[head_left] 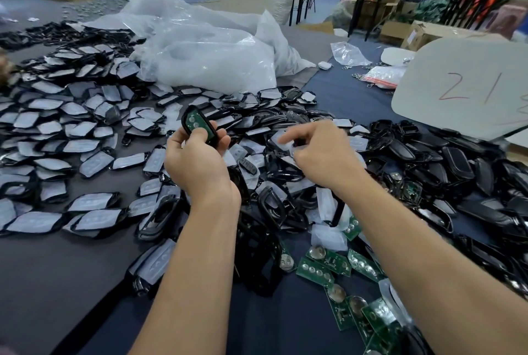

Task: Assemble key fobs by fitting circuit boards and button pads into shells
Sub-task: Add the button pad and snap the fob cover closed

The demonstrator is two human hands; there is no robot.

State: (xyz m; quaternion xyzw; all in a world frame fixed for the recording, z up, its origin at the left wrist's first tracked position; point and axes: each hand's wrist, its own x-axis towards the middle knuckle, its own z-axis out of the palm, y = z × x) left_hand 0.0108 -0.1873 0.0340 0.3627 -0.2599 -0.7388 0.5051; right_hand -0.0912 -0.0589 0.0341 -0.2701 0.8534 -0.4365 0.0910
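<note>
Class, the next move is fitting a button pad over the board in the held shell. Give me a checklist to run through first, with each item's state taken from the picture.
1. Grip: the left hand holds the shell, fingers curled round its lower end: ok.
2. The circuit board is inside the shell, green showing within the black rim: ok.
3. The board is fully seated: cannot tell.
4. Loose button pads lie within reach in the pile: ok.
5. The right hand has picked one up: cannot tell, as it is blurred over the pile.
</note>
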